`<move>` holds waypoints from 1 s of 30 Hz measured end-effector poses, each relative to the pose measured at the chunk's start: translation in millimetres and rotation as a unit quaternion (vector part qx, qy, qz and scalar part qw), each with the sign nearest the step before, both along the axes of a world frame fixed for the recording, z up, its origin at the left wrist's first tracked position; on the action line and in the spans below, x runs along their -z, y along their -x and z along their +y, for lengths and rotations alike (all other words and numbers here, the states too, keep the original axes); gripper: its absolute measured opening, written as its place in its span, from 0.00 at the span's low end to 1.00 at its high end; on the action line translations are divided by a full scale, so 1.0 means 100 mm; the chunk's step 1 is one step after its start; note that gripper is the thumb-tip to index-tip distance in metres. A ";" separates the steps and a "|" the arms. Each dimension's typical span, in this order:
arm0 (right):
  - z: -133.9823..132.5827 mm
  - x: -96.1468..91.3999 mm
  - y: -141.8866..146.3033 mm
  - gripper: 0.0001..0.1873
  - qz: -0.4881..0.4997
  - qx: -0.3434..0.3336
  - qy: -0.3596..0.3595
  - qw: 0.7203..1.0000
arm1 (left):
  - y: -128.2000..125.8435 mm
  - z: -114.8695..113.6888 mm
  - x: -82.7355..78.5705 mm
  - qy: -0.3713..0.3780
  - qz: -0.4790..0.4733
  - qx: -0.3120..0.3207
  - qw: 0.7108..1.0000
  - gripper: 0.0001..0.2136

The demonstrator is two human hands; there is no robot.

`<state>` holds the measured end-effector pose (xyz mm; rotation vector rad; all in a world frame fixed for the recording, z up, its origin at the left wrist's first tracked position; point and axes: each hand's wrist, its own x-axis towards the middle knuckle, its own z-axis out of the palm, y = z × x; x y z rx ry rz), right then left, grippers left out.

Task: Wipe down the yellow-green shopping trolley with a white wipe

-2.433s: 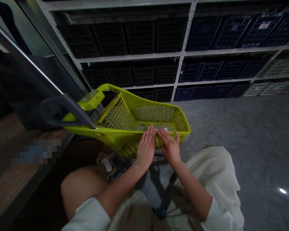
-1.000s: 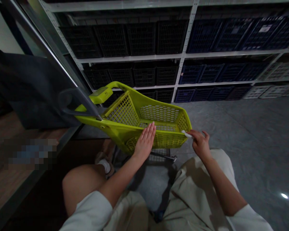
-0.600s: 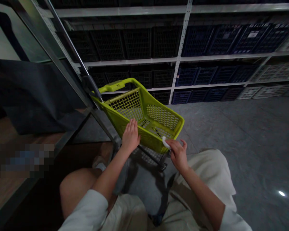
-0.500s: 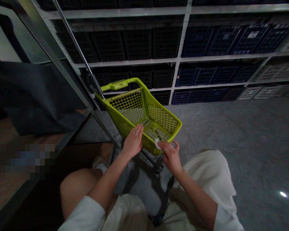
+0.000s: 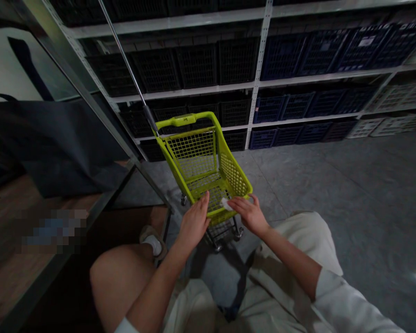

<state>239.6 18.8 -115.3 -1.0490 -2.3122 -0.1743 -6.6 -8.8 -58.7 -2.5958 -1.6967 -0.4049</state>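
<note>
A lime-green plastic shopping cart basket [image 5: 232, 172] with mesh walls stands on a small wheeled metal frame [image 5: 223, 233] in front of me. Its lime handle bar [image 5: 183, 120] is at the far end, and a thin metal pole [image 5: 125, 60] rises from its left corner. My left hand [image 5: 194, 223] rests flat against the near rim with its fingers apart. My right hand [image 5: 248, 211] pinches a white cloth [image 5: 225, 204] against the rim's inner side.
Metal shelving [image 5: 260, 88] holds several rows of black, navy and white crates beyond the cart. A grey floor [image 5: 333, 175] spreads to the right. A dark fabric panel [image 5: 55, 143] and a metal frame stand on the left, above a wooden surface. My knee and shorts lie below.
The cart has swung from a tilted lean to nearly upright, with its handle farther from me. The cloth and my right hand have shifted left along the near rim.
</note>
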 end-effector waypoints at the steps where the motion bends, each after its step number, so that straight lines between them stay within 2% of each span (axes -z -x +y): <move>1: 0.04 0.00 -0.16 0.32 0.001 0.032 -0.011 0.999 | -0.01 -0.02 0.02 -0.009 0.011 -0.002 1.000 0.43; 4: 0.13 0.00 -0.48 0.35 0.005 0.102 -0.028 0.994 | -0.06 -0.13 0.10 -0.030 0.040 -0.006 0.999 0.37; 6: 0.15 -0.01 -0.52 0.34 0.017 0.111 -0.023 0.993 | -0.10 -0.22 0.15 -0.030 0.049 -0.008 0.998 0.38; 12: 0.18 -0.06 -0.36 0.25 0.041 0.090 0.020 0.995 | -0.13 -0.46 0.29 -0.052 0.052 -0.027 0.997 0.40; 16: 0.23 -0.07 -0.44 0.25 0.017 0.036 0.065 0.997 | -0.14 -0.48 0.36 -0.072 0.041 -0.064 0.995 0.37; 18: 0.21 -0.06 -0.43 0.27 0.017 0.037 0.063 0.997 | -0.16 -0.48 0.38 -0.078 0.033 -0.076 0.994 0.37; 21: 0.09 -0.02 -0.16 0.27 0.047 0.086 0.035 0.995 | -0.20 -0.47 0.40 -0.086 0.022 -0.081 0.993 0.38; 24: -0.10 0.04 0.37 0.25 0.092 0.110 0.015 0.989 | -0.24 -0.45 0.42 -0.095 0.017 -0.090 0.991 0.38; 27: -0.24 0.08 0.87 0.25 0.098 0.056 0.015 0.994 | -0.25 -0.41 0.45 -0.099 0.023 -0.106 0.989 0.36; 29: -0.26 0.10 0.97 0.26 0.080 0.016 0.010 0.997 | -0.23 -0.40 0.45 -0.099 0.031 -0.109 0.989 0.35; 30: -0.23 0.11 0.94 0.26 0.066 0.001 0.004 0.998 | -0.22 -0.40 0.44 -0.099 0.033 -0.107 0.989 0.35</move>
